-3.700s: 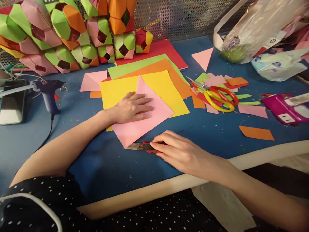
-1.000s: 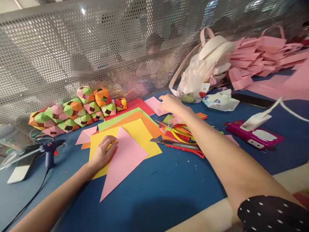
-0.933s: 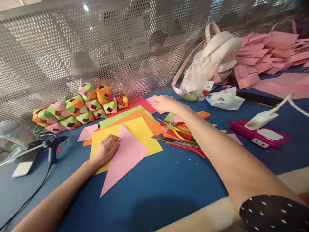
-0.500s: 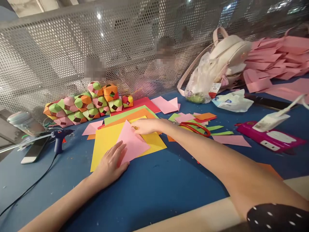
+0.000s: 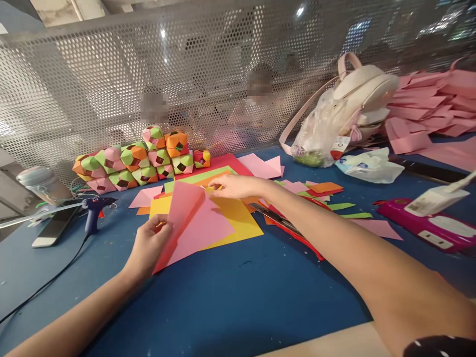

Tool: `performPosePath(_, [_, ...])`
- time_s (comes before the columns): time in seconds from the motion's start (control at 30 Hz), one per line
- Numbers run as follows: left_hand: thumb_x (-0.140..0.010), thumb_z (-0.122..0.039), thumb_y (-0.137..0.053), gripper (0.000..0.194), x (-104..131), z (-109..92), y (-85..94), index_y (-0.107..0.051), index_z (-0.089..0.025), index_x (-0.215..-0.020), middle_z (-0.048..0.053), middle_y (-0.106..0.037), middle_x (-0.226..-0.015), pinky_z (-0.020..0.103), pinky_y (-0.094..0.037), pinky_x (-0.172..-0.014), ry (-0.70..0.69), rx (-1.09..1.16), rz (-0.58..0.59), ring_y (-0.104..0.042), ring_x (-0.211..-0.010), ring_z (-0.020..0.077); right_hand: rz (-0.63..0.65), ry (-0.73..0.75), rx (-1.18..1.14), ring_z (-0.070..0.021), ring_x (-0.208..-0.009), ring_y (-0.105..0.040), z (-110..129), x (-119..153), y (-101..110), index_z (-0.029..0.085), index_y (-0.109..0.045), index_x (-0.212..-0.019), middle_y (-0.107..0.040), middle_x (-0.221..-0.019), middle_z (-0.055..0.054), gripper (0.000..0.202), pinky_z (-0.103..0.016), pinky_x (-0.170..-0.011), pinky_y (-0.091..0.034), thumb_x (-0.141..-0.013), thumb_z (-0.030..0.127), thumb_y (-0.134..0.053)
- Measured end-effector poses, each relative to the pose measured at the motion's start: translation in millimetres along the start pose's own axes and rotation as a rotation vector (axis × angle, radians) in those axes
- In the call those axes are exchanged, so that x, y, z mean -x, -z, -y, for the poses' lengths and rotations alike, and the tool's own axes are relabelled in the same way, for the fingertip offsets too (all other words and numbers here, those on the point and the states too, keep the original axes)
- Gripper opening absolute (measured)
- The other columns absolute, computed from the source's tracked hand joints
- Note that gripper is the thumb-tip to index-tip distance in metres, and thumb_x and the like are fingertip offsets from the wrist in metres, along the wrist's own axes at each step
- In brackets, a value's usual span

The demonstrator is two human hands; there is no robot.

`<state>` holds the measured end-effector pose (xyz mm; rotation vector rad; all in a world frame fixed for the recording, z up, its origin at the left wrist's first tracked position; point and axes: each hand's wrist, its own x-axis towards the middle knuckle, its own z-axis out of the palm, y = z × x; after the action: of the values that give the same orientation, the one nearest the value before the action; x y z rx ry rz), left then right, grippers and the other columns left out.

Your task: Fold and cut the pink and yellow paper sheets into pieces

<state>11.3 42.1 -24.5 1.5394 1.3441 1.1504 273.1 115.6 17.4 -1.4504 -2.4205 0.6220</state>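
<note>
My left hand (image 5: 150,243) pinches the raised left part of a pink paper sheet (image 5: 203,223), which is creased and stands partly open. Under it lies a yellow sheet (image 5: 241,225), with an orange sheet (image 5: 217,175) and a green sheet (image 5: 186,179) behind. At the top edge of the yellow sheet, my right hand (image 5: 234,186) has its fingers curled together; what they hold, if anything, is unclear. Beneath my right forearm lies a pair of scissors (image 5: 277,216) with red handles, partly hidden by the arm.
Folded paper balls (image 5: 136,156) are stacked along a perforated metal screen (image 5: 211,74). On the left are a glue gun (image 5: 92,213), a phone (image 5: 55,228) and a cup (image 5: 42,183). A backpack (image 5: 368,91), pink paper pile (image 5: 439,96) and magenta power strip (image 5: 431,230) stand right.
My left hand has gone from lying flat to lifting the pink sheet's left part open. My right hand has come away from the pink sheet. The scissors have shifted toward me, blades now showing.
</note>
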Motion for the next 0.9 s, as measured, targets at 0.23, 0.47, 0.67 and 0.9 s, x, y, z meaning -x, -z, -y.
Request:
performPosePath(0.23, [-0.059,-0.018,-0.061,0.018,-8,-35,15.8,-0.046,-0.019,-0.069,-0.006,-0.051,-0.065,0.017,-0.040,-0.050,0.010,0.504,-0.066,-0.048,-0.054,0.0071,-0.427,0.014,-0.371,-0.0301,-0.121,-0.054,5,-13,-15,0.018,-0.049,-0.133,-0.055,-0.135,-0.016,0.065,-0.042,-0.096,-0.047,-0.076,0.043,-0.068])
performPosePath(0.47, [-0.060,-0.022,-0.063,0.022,-28,-23,23.5,-0.044,-0.019,-0.071,-0.007,-0.050,-0.065,0.019,-0.042,-0.052,0.090,0.612,-0.159,-0.050,-0.055,0.0078,-0.332,-0.079,-1.101,-0.0224,-0.075,-0.069,19,-9,-21,0.014,-0.064,-0.090,-0.073,-0.091,-0.011,0.034,-0.038,-0.071,-0.059,-0.064,0.031,-0.078])
performPosePath(0.67, [-0.056,-0.019,-0.072,0.027,-37,19,22.9,-0.049,-0.018,-0.070,-0.007,-0.050,-0.059,0.017,-0.039,-0.049,0.125,0.531,-0.075,-0.048,-0.051,0.0061,-0.477,-0.074,-0.932,-0.0215,-0.076,-0.068,4,15,-47,0.017,-0.067,-0.082,-0.074,-0.085,-0.006,0.036,-0.037,-0.072,-0.057,-0.055,0.035,-0.082])
performPosePath(0.9, [-0.059,-0.024,-0.081,0.037,-48,21,17.0,-0.057,-0.015,-0.086,-0.001,-0.064,-0.074,0.023,-0.050,-0.056,0.189,0.458,0.155,-0.061,-0.059,0.0108,-0.539,-0.173,-0.811,-0.0239,-0.084,-0.069,-17,24,-76,0.017,-0.069,-0.084,-0.074,-0.091,-0.006,0.027,-0.037,-0.074,-0.055,-0.062,0.030,-0.076])
